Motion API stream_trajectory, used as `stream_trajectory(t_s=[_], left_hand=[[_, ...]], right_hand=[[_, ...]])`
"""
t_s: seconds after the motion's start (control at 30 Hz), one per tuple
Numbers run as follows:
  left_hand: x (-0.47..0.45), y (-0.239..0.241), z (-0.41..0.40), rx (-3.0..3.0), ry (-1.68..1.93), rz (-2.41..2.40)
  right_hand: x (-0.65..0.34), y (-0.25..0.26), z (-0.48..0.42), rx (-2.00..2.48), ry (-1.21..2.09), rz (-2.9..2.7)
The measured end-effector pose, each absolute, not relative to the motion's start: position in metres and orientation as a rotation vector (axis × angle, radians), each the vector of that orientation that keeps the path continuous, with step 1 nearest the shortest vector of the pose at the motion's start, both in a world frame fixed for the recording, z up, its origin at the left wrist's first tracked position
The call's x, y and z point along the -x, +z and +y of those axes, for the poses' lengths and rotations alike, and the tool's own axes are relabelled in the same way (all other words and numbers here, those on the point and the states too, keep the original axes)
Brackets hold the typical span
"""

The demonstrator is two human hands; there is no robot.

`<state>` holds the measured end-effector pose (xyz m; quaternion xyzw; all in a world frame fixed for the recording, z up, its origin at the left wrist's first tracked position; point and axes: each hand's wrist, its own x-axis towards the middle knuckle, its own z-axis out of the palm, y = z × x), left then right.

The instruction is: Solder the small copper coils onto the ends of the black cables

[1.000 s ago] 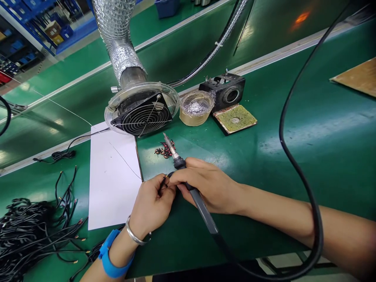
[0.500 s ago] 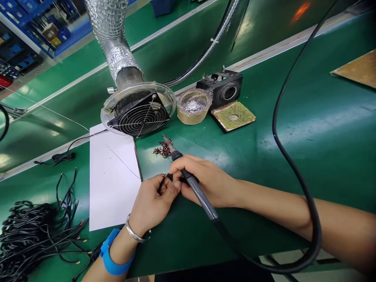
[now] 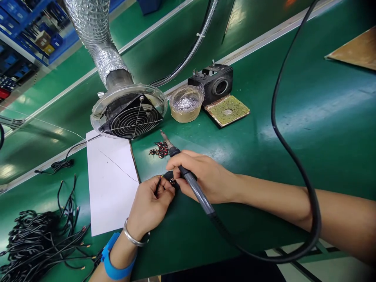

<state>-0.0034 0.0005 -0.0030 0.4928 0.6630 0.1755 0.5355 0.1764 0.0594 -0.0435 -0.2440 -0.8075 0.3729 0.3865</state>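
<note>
"Where are the hands?"

"Close together over the desk (image 3: 264,168), nearer its near edge than its far one. The left hand (image 3: 151,203) has its grip pinching a black wire (image 3: 158,185) between thumb and forefinger, its coloured end up."

"And the right hand (image 3: 210,178)?"

"Its grip is closed around the soldering iron (image 3: 202,196), held like a pen. The metal tip slants up towards the far edge."

"Is it touching anything?"

"I can't tell; it shows just beside a small heap of black and red bits (image 3: 160,150) on the desk."

"What's between the fingertips of the two hands?"

"A small dark piece (image 3: 169,175). It's half hidden, so I can't tell which hand bears it."

"What lies towards the left?"

"A white sheet (image 3: 111,199), just beyond the left hand, and a tangle of black cables (image 3: 32,239) at the desk's near left corner."

"Along the far edge?"

"A fan (image 3: 133,119) on a silver duct (image 3: 98,43) hangs over it. To its right come a round tub (image 3: 185,116), a black stand (image 3: 204,91) and a yellow-green sponge (image 3: 232,107). A brown board (image 3: 357,49) lies well apart, out towards the desk's right end."
</note>
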Motion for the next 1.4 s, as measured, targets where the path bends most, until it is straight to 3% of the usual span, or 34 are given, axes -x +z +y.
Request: stream_trajectory(t_s=[0.8, 1.03, 1.3, 1.4], left_hand=[[0.008, -0.006, 0.000, -1.214, 0.436, 1.563], [0.009, -0.005, -0.002, -1.232, 0.457, 1.547], [0.007, -0.003, -0.005, -1.487, 0.460, 1.585], [0.008, -0.001, -0.006, -1.558, 0.447, 1.596]], right_hand=[[-0.172, -0.040, 0.057, 0.697, 1.343, -1.933], [-0.174, -0.040, 0.059, 0.654, 1.131, -1.957], [-0.172, -0.031, 0.054, 0.471, 0.314, -2.342], [-0.173, -0.027, 0.053, 0.432, 0.209, -2.380]])
